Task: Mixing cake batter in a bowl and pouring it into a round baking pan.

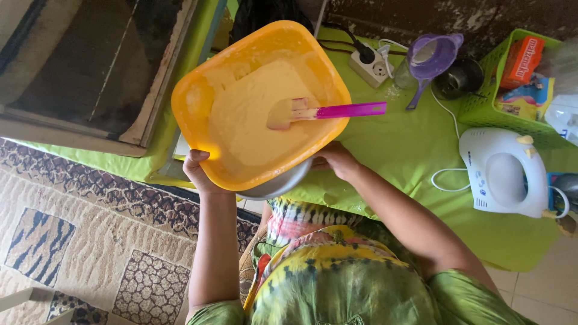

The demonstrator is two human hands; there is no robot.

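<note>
An orange square bowl [198, 90] filled with pale yellow batter is lifted and tilted toward me. My left hand [197, 171] grips its near left rim. My right hand [336, 159] holds the near right underside of the bowl. A spatula [337, 111] with a magenta handle rests in the batter, its blade coated, handle sticking out over the right rim. Under the bowl a grey metal pan [278, 185] peeks out at the table's edge.
A white hand mixer [503, 174] lies on the green tablecloth [409, 150] at right, its cord running to a white power strip [372, 65]. A purple sieve [430, 57] and a green basket [481, 108] with packets stand behind. A patterned rug [90, 222] covers the floor at left.
</note>
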